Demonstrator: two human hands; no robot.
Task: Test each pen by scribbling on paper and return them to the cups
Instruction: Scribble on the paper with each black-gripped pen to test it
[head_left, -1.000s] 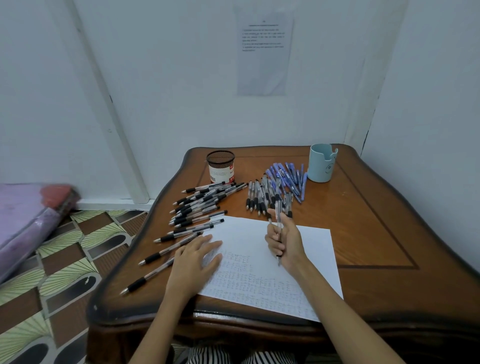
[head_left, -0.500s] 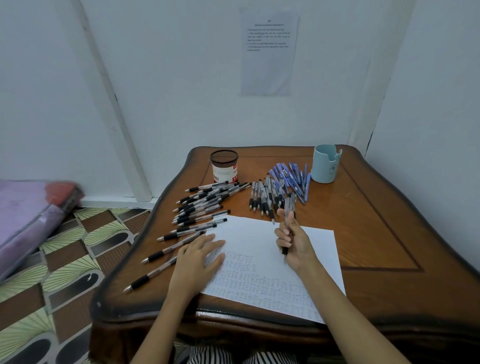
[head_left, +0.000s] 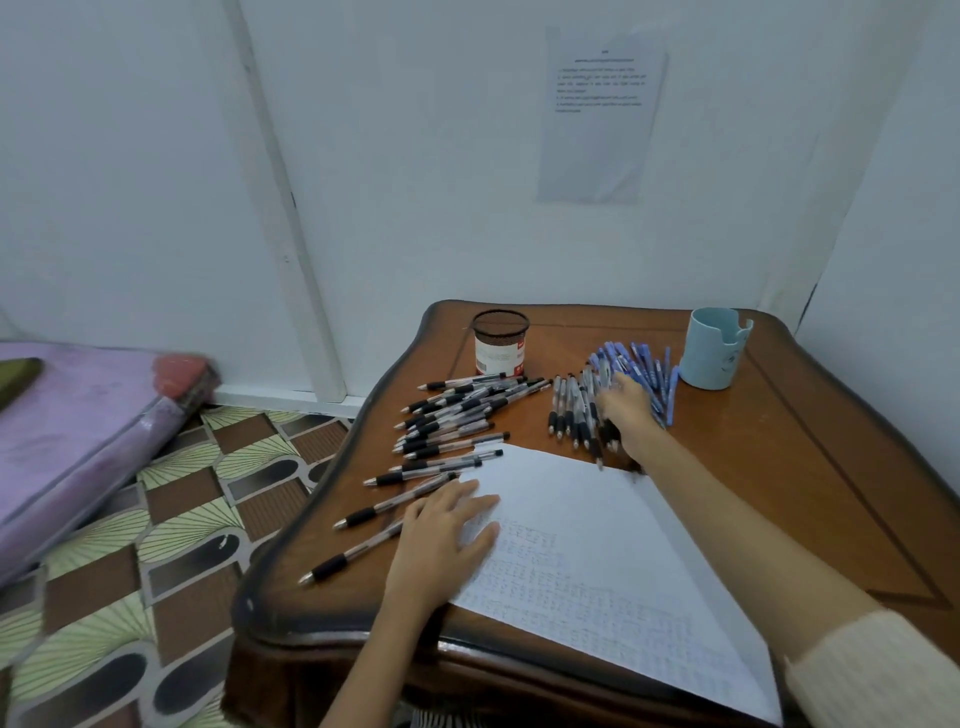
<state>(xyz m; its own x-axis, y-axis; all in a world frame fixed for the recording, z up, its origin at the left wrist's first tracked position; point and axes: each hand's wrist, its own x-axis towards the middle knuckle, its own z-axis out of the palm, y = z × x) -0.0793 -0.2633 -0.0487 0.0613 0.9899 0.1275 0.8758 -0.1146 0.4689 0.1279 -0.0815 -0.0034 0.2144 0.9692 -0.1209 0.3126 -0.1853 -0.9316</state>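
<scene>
The left hand (head_left: 441, 540) lies on the left edge of the paper (head_left: 597, 519) on the bench (head_left: 779, 467), its grip spread flat. The right hand (head_left: 628, 410) is on the middle pile of pens (head_left: 569, 410), near the blue cup (head_left: 711, 348). It is blurry, so I cannot tell if its grip pinches a pen.

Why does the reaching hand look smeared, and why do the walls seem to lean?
Head view: the right hand is motion-blurred over the pens, so its grip cannot be told. Head view: the wide-angle lens bends the white wall strip and the table edge. Head view: light is soft and even.
</scene>
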